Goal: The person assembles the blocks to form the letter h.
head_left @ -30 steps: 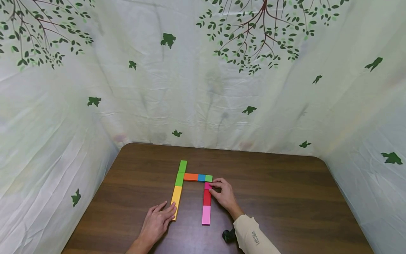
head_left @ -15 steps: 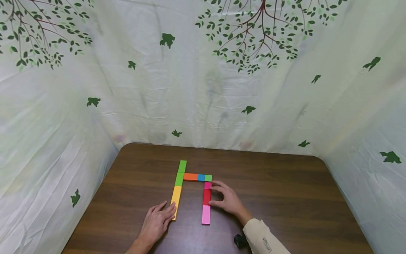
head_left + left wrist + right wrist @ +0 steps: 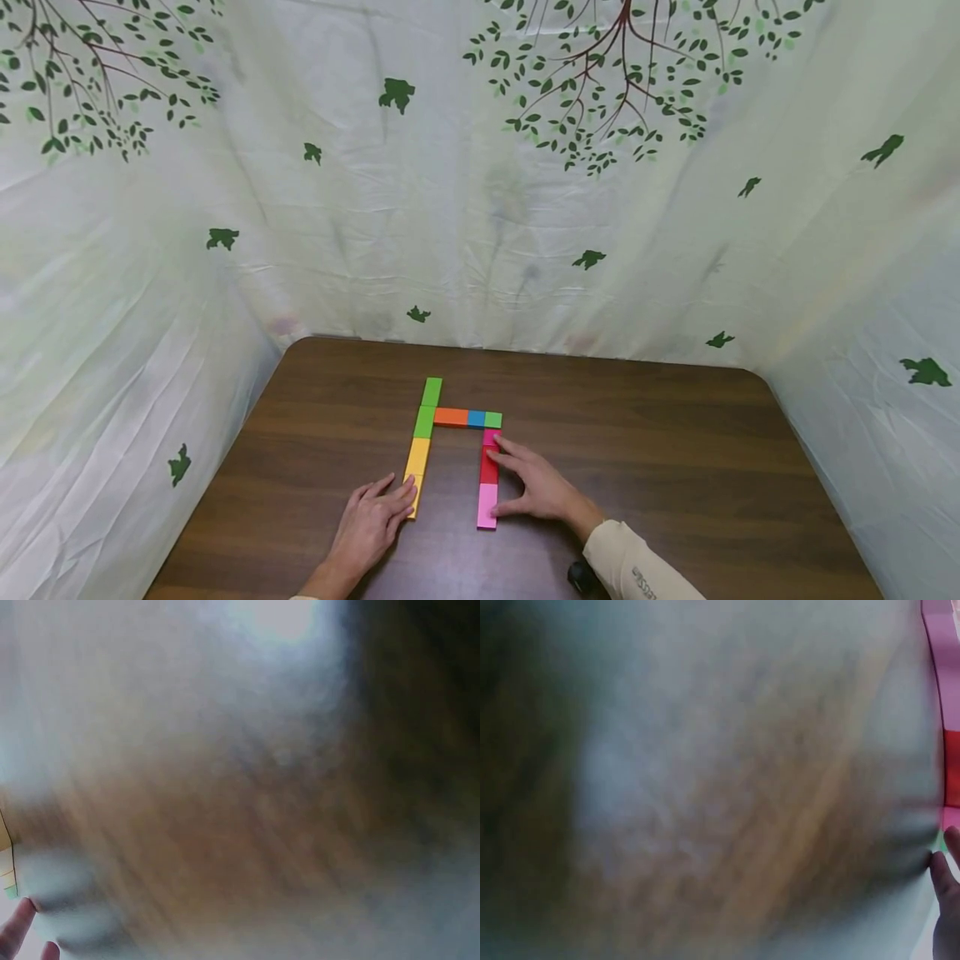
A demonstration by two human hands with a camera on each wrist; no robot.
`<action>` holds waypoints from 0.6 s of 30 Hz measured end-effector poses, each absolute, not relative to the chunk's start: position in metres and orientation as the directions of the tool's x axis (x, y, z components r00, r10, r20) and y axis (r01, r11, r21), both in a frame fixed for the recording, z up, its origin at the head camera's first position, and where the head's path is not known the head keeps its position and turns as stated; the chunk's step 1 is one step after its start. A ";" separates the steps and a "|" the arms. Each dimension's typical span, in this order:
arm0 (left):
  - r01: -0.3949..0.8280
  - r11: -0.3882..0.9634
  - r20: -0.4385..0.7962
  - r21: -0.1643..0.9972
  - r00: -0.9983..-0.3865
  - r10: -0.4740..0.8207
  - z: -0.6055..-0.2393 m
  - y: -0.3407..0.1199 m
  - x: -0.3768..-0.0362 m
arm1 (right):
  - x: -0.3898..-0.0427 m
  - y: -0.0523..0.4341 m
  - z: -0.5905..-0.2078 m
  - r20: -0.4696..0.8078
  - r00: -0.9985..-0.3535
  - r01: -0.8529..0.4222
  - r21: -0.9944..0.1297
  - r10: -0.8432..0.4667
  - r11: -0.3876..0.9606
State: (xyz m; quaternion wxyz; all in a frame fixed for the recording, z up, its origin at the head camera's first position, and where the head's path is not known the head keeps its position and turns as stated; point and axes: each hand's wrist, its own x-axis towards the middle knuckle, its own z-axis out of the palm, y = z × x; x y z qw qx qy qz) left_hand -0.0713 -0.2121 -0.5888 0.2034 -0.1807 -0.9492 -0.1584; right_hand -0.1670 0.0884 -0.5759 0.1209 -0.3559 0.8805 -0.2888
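Observation:
Flat coloured blocks form an arch on the brown table (image 3: 675, 467). Its left column runs from green blocks (image 3: 431, 392) down to yellow blocks (image 3: 417, 458). Across the top lie orange (image 3: 451, 417), blue (image 3: 476, 419) and green (image 3: 492, 420) pieces. The right column is magenta (image 3: 491, 436), red (image 3: 488, 471) and pink (image 3: 486, 507). My left hand (image 3: 375, 521) lies flat, its fingertips touching the lowest yellow block. My right hand (image 3: 528, 487) is spread against the right column's side, with a finger at the red block and the thumb at the pink one. Both wrist views are blurred; fingertips (image 3: 946, 862) show beside the red block (image 3: 951, 769).
A white cloth with printed leaves and birds (image 3: 480, 208) walls the table on three sides. A small black object (image 3: 581, 575) sits under my right sleeve at the near edge. Bare tabletop lies to the right of the blocks and behind them.
My right hand has slid back along the right column, from pinching the magenta block to lying spread beside the red and pink ones. The left hand has not moved.

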 end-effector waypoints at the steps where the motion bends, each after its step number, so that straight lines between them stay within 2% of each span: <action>1: 0.408 0.884 0.444 0.228 -0.852 0.279 -0.589 -0.212 -0.071 | -0.166 0.088 -0.576 -0.003 -0.715 -0.566 -0.585 -0.699 0.581; 11: 0.407 0.889 0.442 0.210 -0.851 0.285 -0.590 -0.212 -0.072 | -0.162 0.087 -0.581 0.008 -0.721 -0.593 -0.525 -0.693 0.610; 18: 0.405 0.890 0.452 0.207 -0.847 0.280 -0.591 -0.212 -0.072 | -0.162 0.086 -0.582 -0.014 -0.728 -0.571 -0.539 -0.685 0.619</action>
